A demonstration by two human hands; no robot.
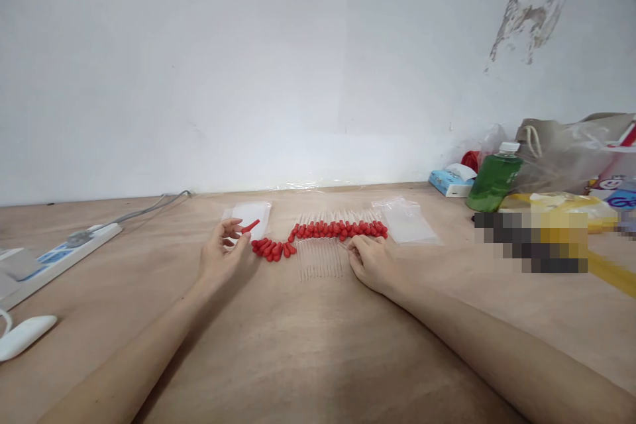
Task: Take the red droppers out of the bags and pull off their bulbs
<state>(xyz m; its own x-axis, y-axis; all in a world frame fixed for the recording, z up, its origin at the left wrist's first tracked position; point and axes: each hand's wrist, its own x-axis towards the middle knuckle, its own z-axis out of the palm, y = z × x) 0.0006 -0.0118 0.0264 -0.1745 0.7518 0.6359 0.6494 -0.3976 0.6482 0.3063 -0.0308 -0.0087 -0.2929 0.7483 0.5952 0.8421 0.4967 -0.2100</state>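
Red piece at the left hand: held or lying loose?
Held: the left hand has the red piece between thumb and fingers, its free end sticking out past the fingertips.

A plain, pale grey-white painted wall (223,66) fills the upper half of the view, with a faint vertical line just right of its middle. High on the right, a slanting patch of peeled paint (534,15) shows a rough, brownish surface. A wide, light-brown, wood-grained tabletop (308,344) runs back to the wall, with shiny, clear plastic film (298,185) along the middle of its far edge. Soft light spreads over the wall; dim shadows lie across the near tabletop.
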